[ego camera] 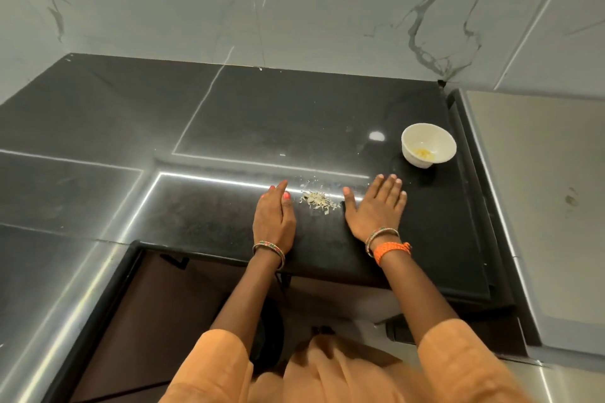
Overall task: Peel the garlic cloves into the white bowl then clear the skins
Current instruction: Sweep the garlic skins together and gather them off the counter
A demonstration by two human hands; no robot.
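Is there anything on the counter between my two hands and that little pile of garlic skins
Nothing visible. The garlic skins lie on bare black counter, with the left hand on one side and the right hand on the other, both flat and open. The white bowl sits farther back to the right, out of the way.

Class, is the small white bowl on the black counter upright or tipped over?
Upright: the small white bowl stands on its base, mouth upward, something yellowish lying inside.

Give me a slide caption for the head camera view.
Open left hand and right hand flank garlic skins on black counter; white bowl beyond.
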